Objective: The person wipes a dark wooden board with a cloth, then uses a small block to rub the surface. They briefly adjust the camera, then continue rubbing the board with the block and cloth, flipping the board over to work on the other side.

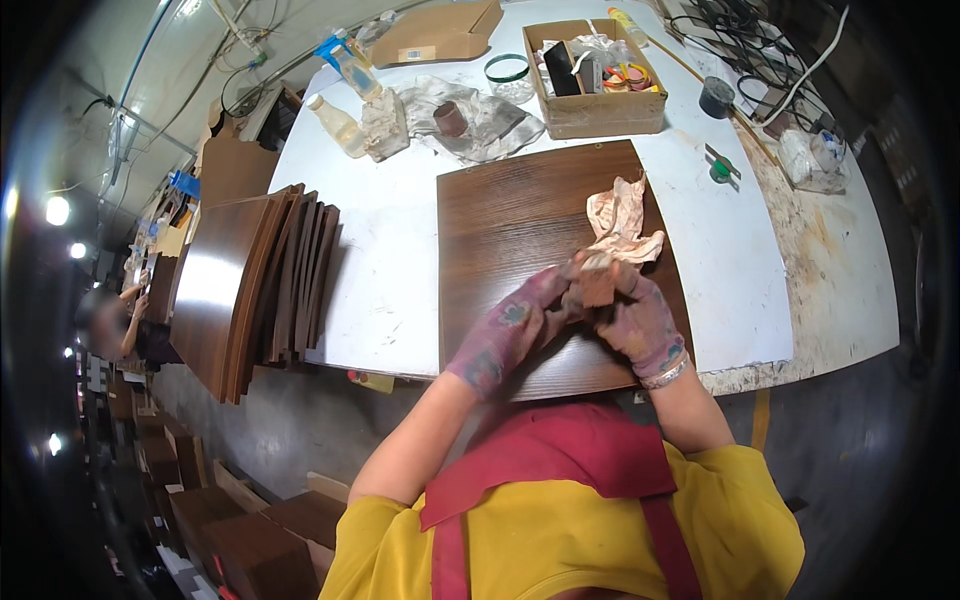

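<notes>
A dark brown wood-grain panel [500, 230] lies flat on the white table in front of me. Over it, my left hand [520, 322] and my right hand [643, 318], both in stained pinkish patterned gloves, come together with fingers closed around a small reddish-brown piece [597, 287]. It looks like a block or a folded pad; its exact kind is unclear. Just beyond my fingers a crumpled, stained beige cloth [620, 220] rests on the panel's right side. Its near end reaches my fingertips, and I cannot tell whether they grip it too.
Several similar panels [225, 290] stand leaning together at the table's left edge. Farther back are plastic bottles [338, 127], a grey rag [490, 120], a clear jar [510, 80] and a filled cardboard box [605, 112]. Cables [760, 60] tangle at the far right. Another person [125, 325] works at far left.
</notes>
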{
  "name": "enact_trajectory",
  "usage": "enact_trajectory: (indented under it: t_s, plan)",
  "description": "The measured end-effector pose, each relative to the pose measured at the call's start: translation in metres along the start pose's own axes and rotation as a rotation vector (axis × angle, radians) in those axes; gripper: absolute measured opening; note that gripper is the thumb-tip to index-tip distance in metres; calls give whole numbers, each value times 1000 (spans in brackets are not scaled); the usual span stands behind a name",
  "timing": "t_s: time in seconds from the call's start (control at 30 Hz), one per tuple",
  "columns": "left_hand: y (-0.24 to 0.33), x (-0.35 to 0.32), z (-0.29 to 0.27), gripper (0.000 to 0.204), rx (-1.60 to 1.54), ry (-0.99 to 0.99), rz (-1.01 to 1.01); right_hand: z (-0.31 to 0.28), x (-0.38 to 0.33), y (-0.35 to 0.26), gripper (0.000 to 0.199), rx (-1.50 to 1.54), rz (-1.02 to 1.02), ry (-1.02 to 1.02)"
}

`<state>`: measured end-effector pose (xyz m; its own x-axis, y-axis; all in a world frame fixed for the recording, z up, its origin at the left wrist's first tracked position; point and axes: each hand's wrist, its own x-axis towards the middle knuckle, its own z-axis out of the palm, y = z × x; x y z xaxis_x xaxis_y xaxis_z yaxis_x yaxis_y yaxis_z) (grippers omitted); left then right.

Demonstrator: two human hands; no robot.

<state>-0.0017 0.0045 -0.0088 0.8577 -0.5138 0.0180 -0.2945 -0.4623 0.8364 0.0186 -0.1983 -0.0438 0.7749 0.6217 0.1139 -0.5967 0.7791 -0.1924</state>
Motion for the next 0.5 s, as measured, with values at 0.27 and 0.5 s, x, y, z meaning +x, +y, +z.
enact_trajectory:
  t_s: [0.27,0.5]
  plan:
    - [20,-86,-20,54,-362,-122,-85,-1,-8,-2,41,-50,-249,168]
    - [25,-86,-56,68,-1135,274,204,21,6,13,51,-85,-137,129]
